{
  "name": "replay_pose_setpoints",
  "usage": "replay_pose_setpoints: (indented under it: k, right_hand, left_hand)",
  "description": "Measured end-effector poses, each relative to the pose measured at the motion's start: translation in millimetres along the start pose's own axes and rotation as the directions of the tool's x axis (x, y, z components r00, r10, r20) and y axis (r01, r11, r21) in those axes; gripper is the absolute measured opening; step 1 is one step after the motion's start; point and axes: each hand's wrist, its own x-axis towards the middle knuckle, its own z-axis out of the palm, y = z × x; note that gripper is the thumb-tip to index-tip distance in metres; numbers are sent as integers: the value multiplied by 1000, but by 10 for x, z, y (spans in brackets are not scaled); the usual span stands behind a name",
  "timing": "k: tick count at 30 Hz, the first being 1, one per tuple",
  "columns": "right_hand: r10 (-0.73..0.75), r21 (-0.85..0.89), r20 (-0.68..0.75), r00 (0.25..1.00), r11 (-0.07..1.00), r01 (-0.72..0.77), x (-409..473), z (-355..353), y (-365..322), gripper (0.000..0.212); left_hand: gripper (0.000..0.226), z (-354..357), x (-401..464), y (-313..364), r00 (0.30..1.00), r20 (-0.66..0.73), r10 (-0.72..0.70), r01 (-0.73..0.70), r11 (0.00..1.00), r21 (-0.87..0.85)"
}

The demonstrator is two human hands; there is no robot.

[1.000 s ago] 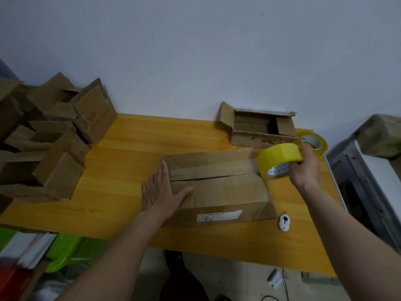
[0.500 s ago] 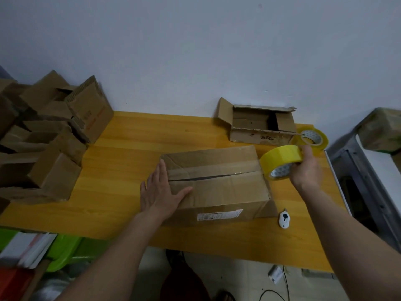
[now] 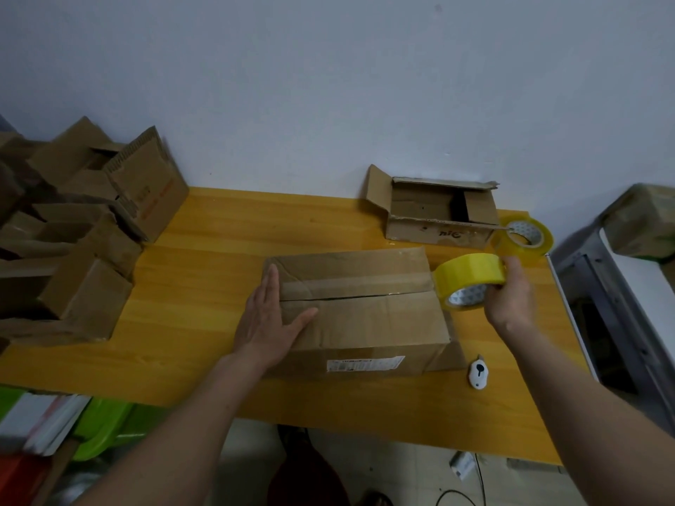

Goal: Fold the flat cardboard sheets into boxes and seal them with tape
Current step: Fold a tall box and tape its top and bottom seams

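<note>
— What could go wrong here?

— My left hand (image 3: 272,323) lies flat, fingers straight, on the left end of the brown folded cardboard box (image 3: 359,308) at the middle of the yellow wooden desk (image 3: 204,286). If I ease off, I think the flaps may spring apart before tape lands. My right hand (image 3: 509,297) grips the yellow roll of packing tape (image 3: 469,277) just beside the box's right end; a skewed start would miss the seam

— How does the box look?

— Creased, with a dark open slit between the flaps and a white label on the near side
</note>
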Motion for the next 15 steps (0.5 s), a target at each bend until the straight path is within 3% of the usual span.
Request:
replay_pose_setpoints:
  k: [7, 15]
  right_hand:
    - [-63, -62, 0, 998, 996, 63, -57, 27, 51, 42]
    - [12, 43, 22, 1000, 999, -13, -62, 139, 103, 40]
  left_hand:
    - [114, -51, 92, -32, 1000, 26, 5, -9, 988, 157]
    - [115, -116, 111, -24, 998, 57, 18, -13, 995, -95]
